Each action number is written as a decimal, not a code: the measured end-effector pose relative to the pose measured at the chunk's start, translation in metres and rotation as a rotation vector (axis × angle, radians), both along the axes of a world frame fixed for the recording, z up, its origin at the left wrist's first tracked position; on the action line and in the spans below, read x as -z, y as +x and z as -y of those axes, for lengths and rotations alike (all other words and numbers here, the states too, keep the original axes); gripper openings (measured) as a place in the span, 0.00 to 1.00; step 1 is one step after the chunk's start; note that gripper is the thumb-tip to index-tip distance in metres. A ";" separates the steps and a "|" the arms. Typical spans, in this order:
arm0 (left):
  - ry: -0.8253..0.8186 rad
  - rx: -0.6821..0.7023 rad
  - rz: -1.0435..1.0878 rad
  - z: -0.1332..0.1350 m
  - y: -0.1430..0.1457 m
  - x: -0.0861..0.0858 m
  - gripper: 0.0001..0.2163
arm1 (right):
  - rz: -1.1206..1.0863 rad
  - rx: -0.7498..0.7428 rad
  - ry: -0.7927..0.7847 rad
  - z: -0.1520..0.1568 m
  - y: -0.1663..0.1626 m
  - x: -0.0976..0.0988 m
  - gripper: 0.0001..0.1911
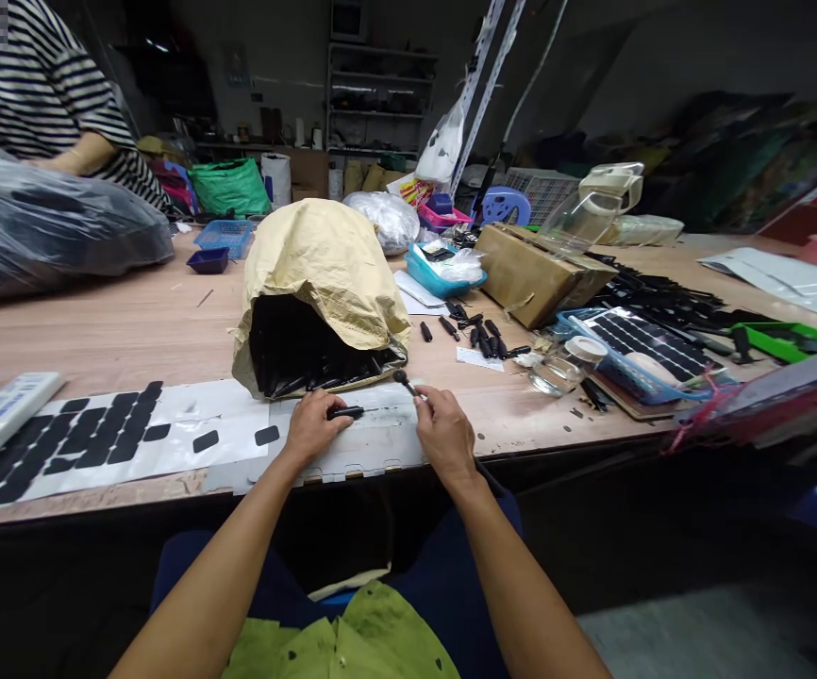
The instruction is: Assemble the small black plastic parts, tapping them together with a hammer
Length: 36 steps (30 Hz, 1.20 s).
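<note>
My left hand (311,431) is closed around a slim black cylindrical piece (346,411) that points to the right. In my right hand (446,436), the fingers pinch a thin black stick with a round knob (401,376) at its tip. Both hands rest low over a grey-white sheet (380,438) at the table's front edge. Just beyond them a yellowish sack (324,250) lies with its mouth facing me, and dark pieces show inside. Left of my hands is a white sheet (178,405) bearing rows of black rounded patches (108,426).
Several black handle-like pieces (488,339) lie right of the sack, near a cardboard box (532,273) and a blue basket (670,382). A white device (10,410) sits at far left. Behind it, a person in a striped top (47,85) leans over a large plastic bag (55,226).
</note>
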<state>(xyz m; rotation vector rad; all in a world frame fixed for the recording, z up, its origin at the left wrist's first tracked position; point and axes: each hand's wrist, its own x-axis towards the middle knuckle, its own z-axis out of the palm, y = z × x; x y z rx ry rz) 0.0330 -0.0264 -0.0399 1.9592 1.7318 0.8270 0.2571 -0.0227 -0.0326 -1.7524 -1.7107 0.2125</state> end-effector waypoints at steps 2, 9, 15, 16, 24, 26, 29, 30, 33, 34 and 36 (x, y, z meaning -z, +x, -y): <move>-0.001 -0.007 0.014 0.000 0.000 0.000 0.06 | -0.101 -0.154 0.045 0.011 -0.012 -0.001 0.14; 0.016 -0.025 0.023 -0.002 0.000 0.007 0.06 | -0.057 -0.289 0.097 0.035 -0.036 0.001 0.17; -0.001 -0.036 0.034 -0.002 0.001 0.007 0.05 | 0.016 -0.247 0.065 0.036 -0.039 0.000 0.17; -0.002 -0.033 0.036 -0.002 0.001 0.007 0.05 | 0.000 -0.251 0.069 0.036 -0.040 -0.002 0.18; -0.012 -0.014 0.016 -0.002 0.000 0.006 0.02 | 0.045 -0.318 -0.039 0.038 -0.053 -0.002 0.18; -0.015 -0.019 0.030 -0.003 0.001 0.005 0.04 | 0.046 -0.286 -0.027 0.034 -0.048 -0.002 0.18; -0.012 -0.018 0.031 -0.002 0.001 0.004 0.06 | 0.077 -0.168 0.023 0.020 -0.032 -0.002 0.17; -0.013 -0.016 0.021 -0.001 0.002 0.003 0.07 | 0.107 -0.112 0.038 0.014 -0.025 -0.002 0.16; -0.022 -0.019 -0.010 0.001 0.002 0.002 0.08 | 0.259 0.046 0.013 -0.008 -0.001 0.004 0.15; -0.024 -0.017 -0.018 0.001 0.002 0.002 0.08 | 0.302 0.087 -0.013 -0.014 0.006 0.006 0.14; -0.025 -0.008 -0.026 0.001 0.002 0.002 0.08 | 0.339 0.151 -0.052 -0.025 0.016 0.012 0.14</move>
